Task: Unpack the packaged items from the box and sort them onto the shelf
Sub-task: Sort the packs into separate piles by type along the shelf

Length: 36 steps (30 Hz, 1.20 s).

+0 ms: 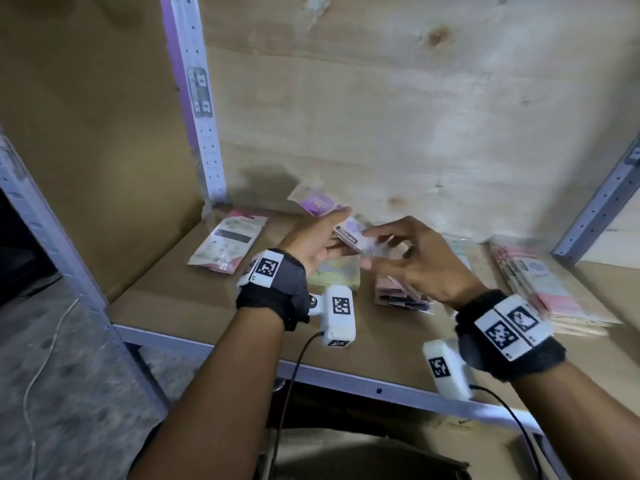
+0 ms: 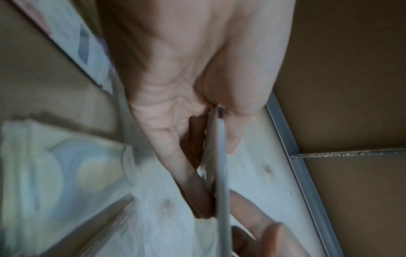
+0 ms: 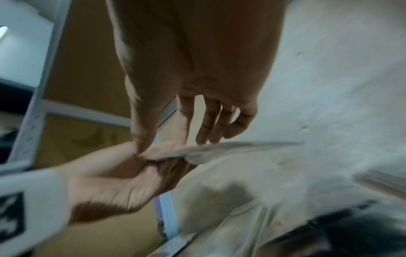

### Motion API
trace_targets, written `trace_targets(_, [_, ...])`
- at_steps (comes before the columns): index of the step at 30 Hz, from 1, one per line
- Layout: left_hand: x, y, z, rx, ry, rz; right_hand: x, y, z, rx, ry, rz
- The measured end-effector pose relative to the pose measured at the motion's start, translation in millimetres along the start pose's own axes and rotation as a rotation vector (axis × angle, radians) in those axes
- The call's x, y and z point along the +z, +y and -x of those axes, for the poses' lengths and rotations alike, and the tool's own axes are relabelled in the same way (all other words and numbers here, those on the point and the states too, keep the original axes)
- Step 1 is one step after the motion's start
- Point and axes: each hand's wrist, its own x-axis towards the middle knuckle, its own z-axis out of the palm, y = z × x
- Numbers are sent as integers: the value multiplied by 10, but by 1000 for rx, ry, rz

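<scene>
Over the brown shelf board (image 1: 194,299) my left hand (image 1: 334,233) grips a small flat white-and-purple packet (image 1: 349,233) by one end, thumb on top. My right hand (image 1: 367,251) meets it from the right, with thumb below and forefinger above pinching the packet's other end. In the left wrist view the packet (image 2: 222,173) shows edge-on between the thumb and fingers of my left hand (image 2: 211,173). The blurred right wrist view shows my right hand (image 3: 161,146) at the packet (image 3: 230,147), with my left hand (image 3: 123,177) below it.
Lying on the shelf are a pink-trimmed pouch (image 1: 228,244) at left, a purple packet (image 1: 317,202) at the back, a yellow-green packet (image 1: 334,275), a pink-and-dark pile (image 1: 398,292), and a stack (image 1: 540,289) at right. Metal uprights (image 1: 204,116) flank the bay. A cardboard box (image 1: 363,452) sits below.
</scene>
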Motion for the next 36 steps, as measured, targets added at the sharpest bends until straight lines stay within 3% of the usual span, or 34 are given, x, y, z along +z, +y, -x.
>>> trace_targets(3, [177,-168,-41,-48,-111,24,-195,329,130,127,187,-15])
trace_targets(8, [432,-501,-113,-83,-254,-14,-305,882,313,417,90,-121])
trace_targets(13, [352,-496,-285,-2,-77,-33,-548,1147,473,365,86,65])
trace_targets(17, [320,-475,-365,97,14,-418,-681,1218,559,306,61,145])
trace_targets(23, [597,-607,-377,351,168,-1132,-603,1235,608,386,42,317])
trace_targets(28, [660,-566,-293,524,318,-1330,-476,1177,545,407,186,303])
trace_targets(31, [606,-522,-294,555,307,-1308,-426,1172,497,383,278,295])
trace_targets(36, [495,-496,-335,543,288,-786,-334,1150,453,315,325,264])
